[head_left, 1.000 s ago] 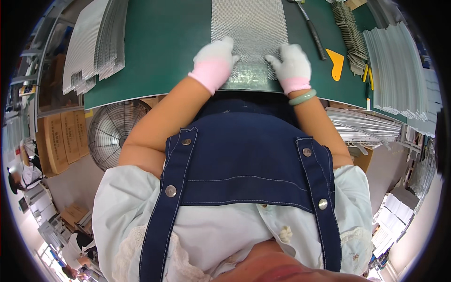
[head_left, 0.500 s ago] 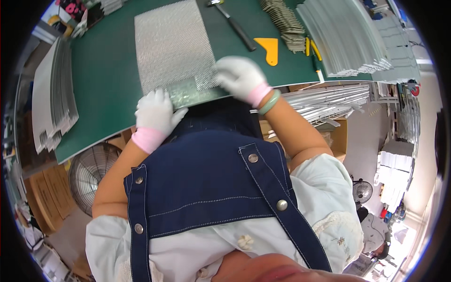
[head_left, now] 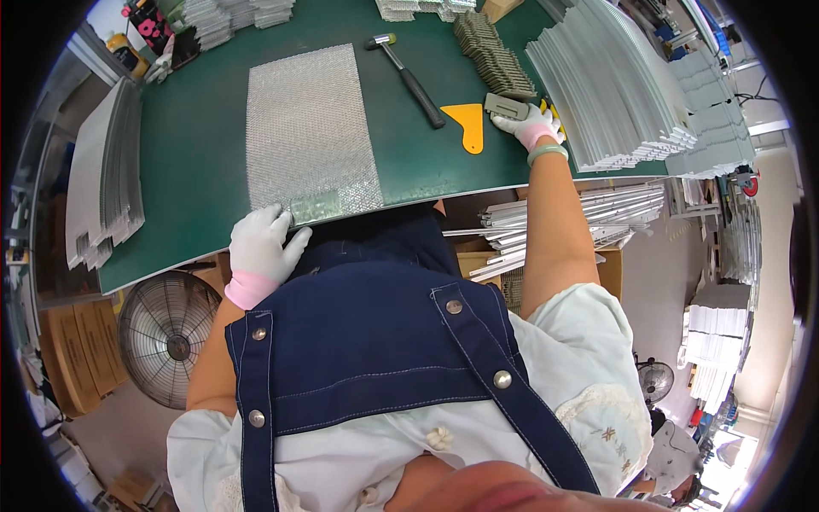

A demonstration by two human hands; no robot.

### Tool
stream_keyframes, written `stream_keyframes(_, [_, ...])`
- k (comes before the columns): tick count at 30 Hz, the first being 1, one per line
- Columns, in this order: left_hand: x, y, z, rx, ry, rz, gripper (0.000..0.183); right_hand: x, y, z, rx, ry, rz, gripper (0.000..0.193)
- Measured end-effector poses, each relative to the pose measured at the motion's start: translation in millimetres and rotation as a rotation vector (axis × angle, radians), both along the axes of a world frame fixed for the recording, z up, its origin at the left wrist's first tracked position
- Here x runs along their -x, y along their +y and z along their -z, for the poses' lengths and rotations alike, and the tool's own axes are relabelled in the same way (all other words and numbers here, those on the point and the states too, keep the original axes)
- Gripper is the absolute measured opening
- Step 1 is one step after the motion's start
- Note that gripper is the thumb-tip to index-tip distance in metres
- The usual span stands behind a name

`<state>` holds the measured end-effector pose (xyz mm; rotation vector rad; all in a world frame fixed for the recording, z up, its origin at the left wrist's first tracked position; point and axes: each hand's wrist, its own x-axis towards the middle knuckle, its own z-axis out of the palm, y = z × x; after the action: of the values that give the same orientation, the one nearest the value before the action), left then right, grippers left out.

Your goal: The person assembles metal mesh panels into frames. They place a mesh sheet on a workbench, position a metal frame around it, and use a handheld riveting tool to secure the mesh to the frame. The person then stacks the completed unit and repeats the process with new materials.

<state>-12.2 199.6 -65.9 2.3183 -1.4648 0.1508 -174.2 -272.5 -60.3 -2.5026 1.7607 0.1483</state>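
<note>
A silvery mesh sheet (head_left: 307, 128) lies on the green table, with a clear, shiny strip (head_left: 316, 207) along its near edge. My left hand (head_left: 260, 247), in a white glove with a pink cuff, rests at the sheet's near left corner, thumb spread from the fingers. Farther off to the right, my gloved right hand (head_left: 531, 126) grips a small grey-green slotted plate (head_left: 508, 107). That plate is at the near end of a row of similar grey-green plates (head_left: 490, 55). Yellow-handled pliers (head_left: 553, 109) lie partly hidden behind the right hand.
Between sheet and right hand lie a hammer (head_left: 414, 90) and a yellow scraper (head_left: 467, 126). Stacked pale panels stand at the right (head_left: 606, 94) and the left (head_left: 102, 171). Metal strips (head_left: 546, 222) jut out below the table edge. A fan (head_left: 171, 337) stands lower left.
My right hand has left the sheet's near right corner, reached far right and taken hold of a grey-green plate. My left hand stays near the sheet's left corner. The view has shifted slightly.
</note>
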Motion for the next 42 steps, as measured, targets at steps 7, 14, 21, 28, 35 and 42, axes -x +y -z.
stream_keyframes(7, [5,5,2,0.057,-0.026,0.005,0.031,28,61,-31,-0.141,-0.084,-0.037,0.096])
stream_keyframes(14, [19,27,-1,0.244,0.207,-0.376,0.042,84,67,-15,0.215,-0.880,-0.093,0.055])
stream_keyframes(21, [14,35,42,0.325,1.815,-0.469,0.064,56,256,11,-1.383,-1.185,0.024,0.036])
stream_keyframes(28, [15,23,57,0.515,1.828,-0.547,0.050,-13,321,68,-1.724,-1.173,0.164,0.034])
stream_keyframes(35, [22,33,72,0.654,1.771,-0.479,0.035,-25,333,65,-1.692,-1.144,0.179,0.035])
stream_keyframes(42, [23,35,68,0.633,1.841,-0.372,0.031,-27,335,73,-1.706,-1.201,0.096,0.033])
